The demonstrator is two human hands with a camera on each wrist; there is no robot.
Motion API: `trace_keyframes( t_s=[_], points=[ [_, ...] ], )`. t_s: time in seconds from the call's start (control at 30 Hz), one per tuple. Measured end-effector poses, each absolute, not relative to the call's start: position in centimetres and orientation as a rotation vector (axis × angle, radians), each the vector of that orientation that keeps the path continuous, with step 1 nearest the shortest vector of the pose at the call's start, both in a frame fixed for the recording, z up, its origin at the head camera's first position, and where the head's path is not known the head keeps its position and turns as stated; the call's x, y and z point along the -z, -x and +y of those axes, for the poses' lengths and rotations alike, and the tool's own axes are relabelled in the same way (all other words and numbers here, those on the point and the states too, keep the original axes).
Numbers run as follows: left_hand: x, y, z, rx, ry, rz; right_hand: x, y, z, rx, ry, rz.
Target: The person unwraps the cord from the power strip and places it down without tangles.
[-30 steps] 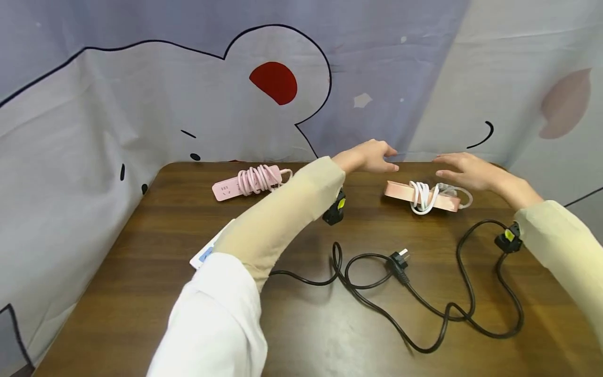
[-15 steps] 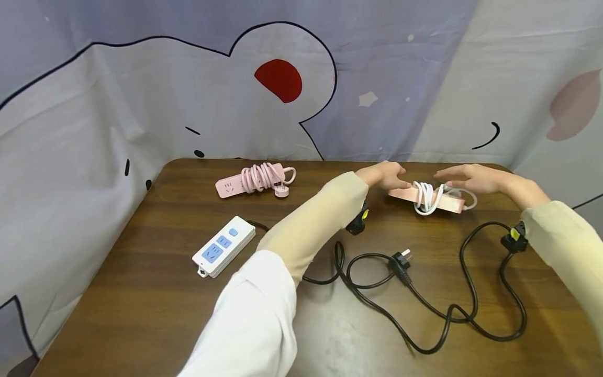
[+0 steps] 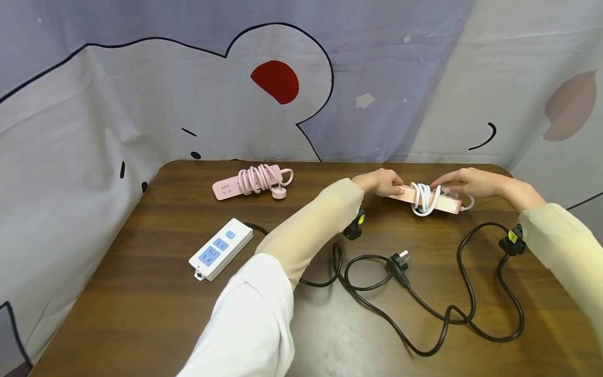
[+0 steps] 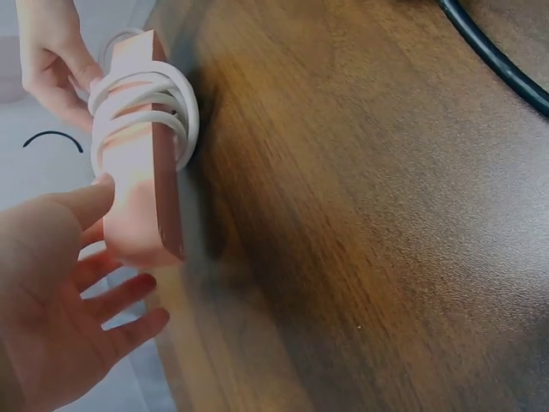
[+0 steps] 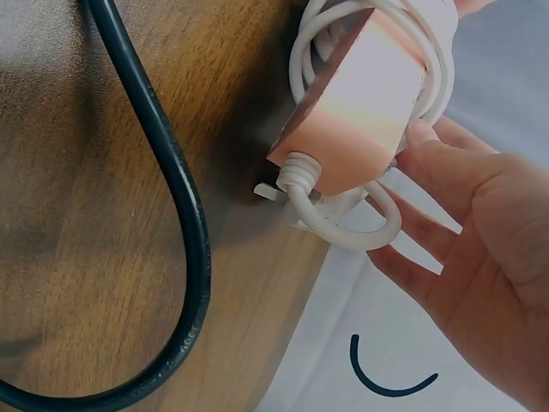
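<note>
A salmon-pink power strip [image 3: 445, 203] lies near the table's back edge, its white cord [image 3: 424, 199] wound in several loops around the middle. My left hand [image 3: 380, 182] pinches the strip's left end, thumb on the face and index finger behind, as the left wrist view shows; the other fingers are spread past the end. At the opposite end my right hand [image 5: 497, 215] holds the strip, thumb at the edge beside the loops and fingers behind. Under that end the white plug [image 5: 343, 206] sticks out, partly hidden, with a metal pin visible.
A pink power strip [image 3: 226, 189] wrapped in pink cord lies at the back left. Nearer stands a white power strip [image 3: 221, 248] with blue sockets. Its black cord [image 3: 386, 314] snakes across the table to a black plug [image 3: 398, 266]. A printed curtain [image 3: 188, 94] hangs behind the table.
Both hands have come down from above onto the salmon-pink power strip and taken hold of its ends. My left arm has shifted right, uncovering the white power strip.
</note>
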State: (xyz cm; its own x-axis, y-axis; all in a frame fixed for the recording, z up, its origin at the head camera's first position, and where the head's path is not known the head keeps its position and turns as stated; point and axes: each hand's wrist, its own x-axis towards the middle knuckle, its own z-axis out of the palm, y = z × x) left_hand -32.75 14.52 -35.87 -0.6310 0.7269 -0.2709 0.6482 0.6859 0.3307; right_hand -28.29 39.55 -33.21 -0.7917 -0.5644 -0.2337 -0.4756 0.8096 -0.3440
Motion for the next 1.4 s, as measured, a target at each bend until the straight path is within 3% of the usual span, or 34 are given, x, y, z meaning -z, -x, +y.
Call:
trace_keyframes(
  t_s=[0.4,0.8,1.4],
  points=[
    [38.9,35.6,15.2,-0.502,-1.01,2.499,33.6,28.0,39.7,0.372,0.875,2.715],
    [36.4,32.4,13.9,-0.458,-1.028,2.514,33.7,27.8,39.4,0.356,0.964,2.809],
    [36.9,31.3,13.9,-0.501,-1.073,2.568,33.9,26.9,39.3,0.351,1.147,2.897]
  ],
)
